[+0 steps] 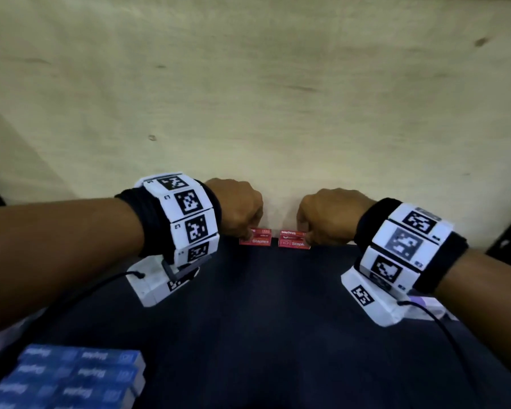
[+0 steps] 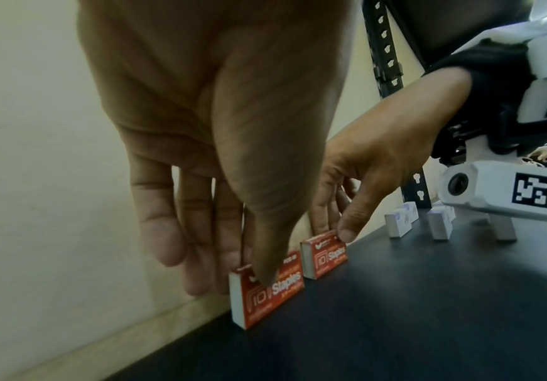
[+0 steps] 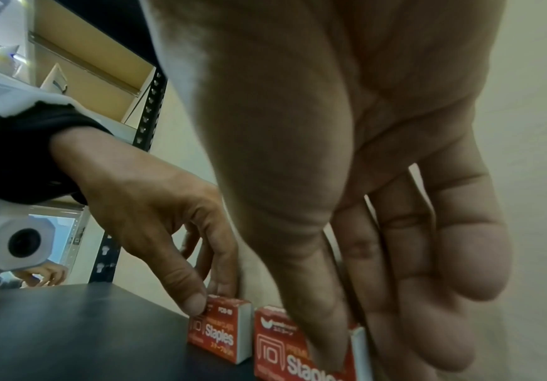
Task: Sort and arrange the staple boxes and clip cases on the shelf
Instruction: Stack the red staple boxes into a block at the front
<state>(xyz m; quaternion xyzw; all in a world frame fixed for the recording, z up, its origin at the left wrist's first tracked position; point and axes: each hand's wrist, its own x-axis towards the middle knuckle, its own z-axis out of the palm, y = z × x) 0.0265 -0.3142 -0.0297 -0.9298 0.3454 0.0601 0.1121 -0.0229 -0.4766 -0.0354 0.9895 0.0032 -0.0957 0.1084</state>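
Observation:
Two small red staple boxes stand on edge at the back of the black shelf, close to the cream wall, with a narrow gap between them. My left hand pinches the left red box from above, thumb on its printed front and fingers behind it. My right hand pinches the right red box the same way, thumb on the front. In the left wrist view the right box is under the right hand.
A block of several blue staple boxes lies at the near left of the shelf. Small white boxes stand further right along the shelf. A black perforated shelf post rises at the right end. The wall closes the back.

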